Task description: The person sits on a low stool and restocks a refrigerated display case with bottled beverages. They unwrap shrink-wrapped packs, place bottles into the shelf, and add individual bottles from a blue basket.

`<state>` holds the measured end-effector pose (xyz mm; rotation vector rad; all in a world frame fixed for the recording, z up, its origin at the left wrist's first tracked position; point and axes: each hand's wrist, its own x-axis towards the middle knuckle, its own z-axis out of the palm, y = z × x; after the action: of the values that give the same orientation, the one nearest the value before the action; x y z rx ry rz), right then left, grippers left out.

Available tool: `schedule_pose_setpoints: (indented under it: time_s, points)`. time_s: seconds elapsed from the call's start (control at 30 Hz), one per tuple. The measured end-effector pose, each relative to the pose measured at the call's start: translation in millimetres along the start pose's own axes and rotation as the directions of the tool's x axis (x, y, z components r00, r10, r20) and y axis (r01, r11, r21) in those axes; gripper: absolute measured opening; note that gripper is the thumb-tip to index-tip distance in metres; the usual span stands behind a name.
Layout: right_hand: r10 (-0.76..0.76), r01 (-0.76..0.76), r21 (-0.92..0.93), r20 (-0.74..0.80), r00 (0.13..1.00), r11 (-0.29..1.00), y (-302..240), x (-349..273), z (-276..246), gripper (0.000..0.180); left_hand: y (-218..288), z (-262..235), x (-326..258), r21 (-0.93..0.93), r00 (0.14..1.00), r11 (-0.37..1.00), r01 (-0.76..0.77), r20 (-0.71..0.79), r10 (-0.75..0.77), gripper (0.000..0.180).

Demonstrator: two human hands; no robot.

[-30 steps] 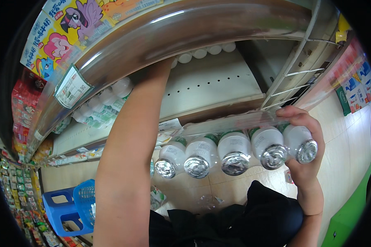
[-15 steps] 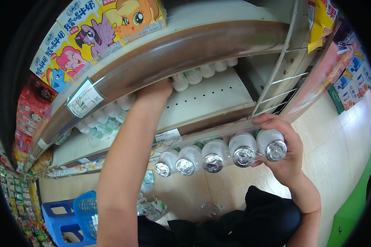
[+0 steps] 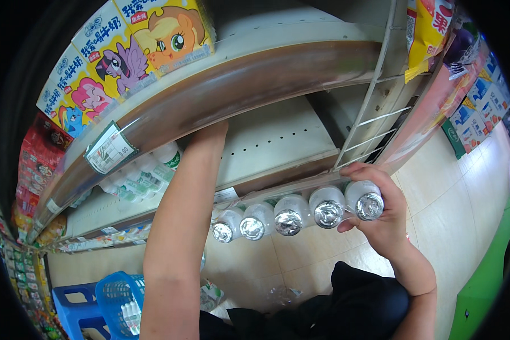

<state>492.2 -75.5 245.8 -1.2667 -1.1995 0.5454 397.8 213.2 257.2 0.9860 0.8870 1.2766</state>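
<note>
My right hand (image 3: 382, 207) grips the right end of a wrapped row of small white bottles (image 3: 289, 214), their silver foil tops facing me. The pack is held in front of the lower shelf's edge. My left arm reaches into the lower shelf (image 3: 272, 133), below the brown curved front of the shelf above. Of my left hand (image 3: 214, 133) only the wrist end shows; the shelf front hides its fingers and anything in them. More white bottles with green labels (image 3: 147, 173) stand on the lower shelf, left of my left arm.
Yellow cartoon milk cartons (image 3: 119, 65) and red packs (image 3: 39, 153) line the upper shelf. A white wire rack (image 3: 374, 107) rises at the right, with a yellow bag (image 3: 428, 37) hanging there. On the floor are a blue stool (image 3: 76, 306) and a blue basket (image 3: 116, 292) holding white bottles.
The white bottles that showed on the lower shelf right of my left hand are out of sight. My right hand still holds its pack; the view has shifted slightly.
</note>
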Motion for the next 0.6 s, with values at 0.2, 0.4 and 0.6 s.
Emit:
schedule_pose_setpoints:
  time_s: [0.2, 0.4, 0.6]
  points:
    - [-0.086, 0.088, -0.053, 0.051, 0.995, 0.995, -2.1, 4.3, 4.3, 0.057, 4.6, -6.8, -22.7, 0.009, 0.999, 1.000, 0.018, -0.040, -0.018, 0.036]
    - [-0.072, 0.072, 0.014, 0.030, 0.997, 0.997, 1.7, -0.2, -12.0, 0.059, 15.2, -66.6, -105.4, 0.326, 0.906, 0.944, -0.045, 0.412, -0.099, 0.037]
    - [-0.048, 0.052, -0.035, 0.113, 0.993, 0.998, 2.3, -2.6, -10.6, 0.059, 74.0, -47.1, -158.7, 0.211, 0.304, 0.262, -0.942, 0.866, 0.397, 0.050]
